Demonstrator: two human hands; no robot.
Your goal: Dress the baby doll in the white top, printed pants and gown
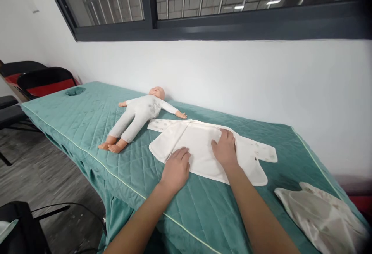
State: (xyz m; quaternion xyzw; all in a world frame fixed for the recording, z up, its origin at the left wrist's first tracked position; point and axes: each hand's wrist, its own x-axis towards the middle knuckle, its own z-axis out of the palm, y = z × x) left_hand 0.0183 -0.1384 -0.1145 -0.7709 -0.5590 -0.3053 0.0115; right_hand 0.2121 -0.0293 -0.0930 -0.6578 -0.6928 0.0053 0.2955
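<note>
A white baby top (200, 145) lies spread out, its two front panels opened to the sides and its sleeves stretched left and right. My left hand (176, 168) rests on its lower left part, fingers laid over the cloth. Higher up, near the right front panel, my right hand (226, 149) lies on the same top with fingers extended. A baby doll (139, 112) in a white suit lies on its back just left of the top, one arm reaching toward the garment's left sleeve.
A green quilted cover (93, 118) spreads over the bed, with a face hole (74, 91) at its far left end. Another pale garment (322, 219) lies crumpled at the near right. Black and red chairs (48, 81) stand beyond the left end. A white wall (232, 75) borders the back.
</note>
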